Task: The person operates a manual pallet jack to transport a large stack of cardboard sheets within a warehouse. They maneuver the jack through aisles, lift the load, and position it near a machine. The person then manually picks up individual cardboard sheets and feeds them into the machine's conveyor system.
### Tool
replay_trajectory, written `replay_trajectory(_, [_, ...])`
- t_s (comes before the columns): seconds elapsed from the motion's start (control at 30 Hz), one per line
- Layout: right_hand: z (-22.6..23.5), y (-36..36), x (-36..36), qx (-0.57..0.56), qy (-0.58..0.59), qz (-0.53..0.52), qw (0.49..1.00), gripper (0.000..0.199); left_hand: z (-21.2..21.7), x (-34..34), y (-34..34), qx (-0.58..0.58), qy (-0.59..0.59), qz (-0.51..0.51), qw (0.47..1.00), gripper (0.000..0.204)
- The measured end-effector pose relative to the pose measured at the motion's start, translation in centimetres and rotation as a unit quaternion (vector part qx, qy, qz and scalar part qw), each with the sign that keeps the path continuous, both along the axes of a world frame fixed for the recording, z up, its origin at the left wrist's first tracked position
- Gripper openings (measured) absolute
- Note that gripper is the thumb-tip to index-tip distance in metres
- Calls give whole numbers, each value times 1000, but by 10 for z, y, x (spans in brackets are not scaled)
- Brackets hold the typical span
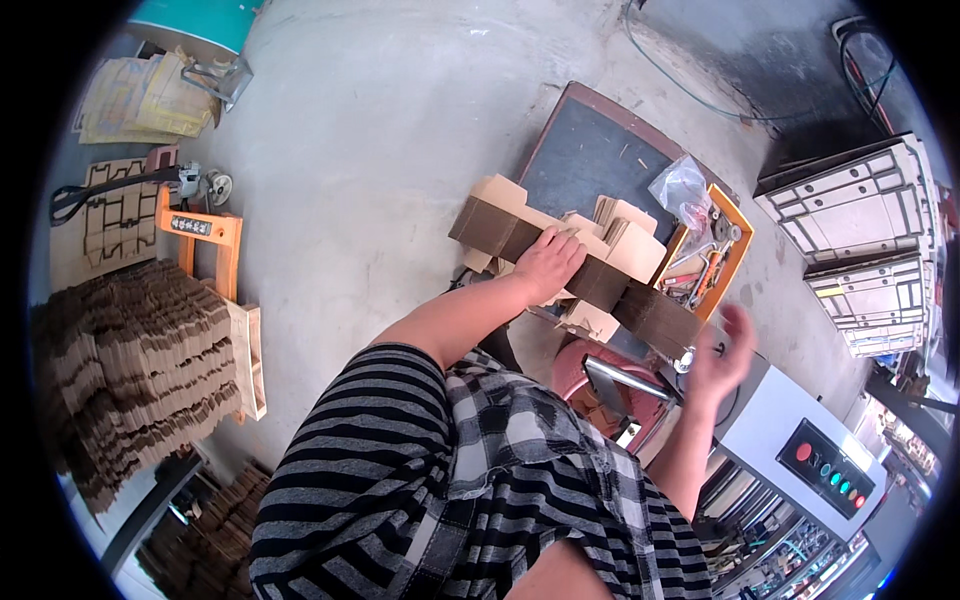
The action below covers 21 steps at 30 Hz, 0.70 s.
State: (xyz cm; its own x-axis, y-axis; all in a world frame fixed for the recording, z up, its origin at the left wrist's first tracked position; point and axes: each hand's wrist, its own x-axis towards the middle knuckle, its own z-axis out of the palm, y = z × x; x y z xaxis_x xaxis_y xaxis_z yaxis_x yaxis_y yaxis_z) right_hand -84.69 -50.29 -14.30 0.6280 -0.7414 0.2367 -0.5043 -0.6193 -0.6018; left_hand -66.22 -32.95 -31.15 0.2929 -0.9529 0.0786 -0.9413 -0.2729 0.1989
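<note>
My left hand (550, 266) is closed over the top of a long stack of die-cut cardboard blanks (598, 284), its fingers curled across their edges. The dark sides of the stack face me, and pale flaps stick out along the far and near edges. My right hand (722, 358) is raised just past the stack's right end, fingers apart, with nothing visible in it. Beneath the blanks is a dark-topped table (575, 150) with a brown rim.
A yellow tool tray (738, 262) and a clear plastic bag (682, 190) lie on the table's right. A grey control box (800, 440) with coloured buttons stands near right. Left are cardboard piles (140, 350) and an orange pallet jack (205, 228); right, leaning die boards (860, 210).
</note>
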Motion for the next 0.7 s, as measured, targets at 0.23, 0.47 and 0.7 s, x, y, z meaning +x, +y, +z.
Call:
replay_trajectory(0.23, [-90,76,98,-76,448,168,875,73,0,-4,-3,-64,3,4,998,30])
replay_trajectory(0.47, [-108,76,89,-63,409,174,894,50,5,2,0,-14,50,-21,998,31])
replay_trajectory(0.7, [-27,115,73,64,215,-39,974,58,193,11,5,13,-5,-178,984,98])
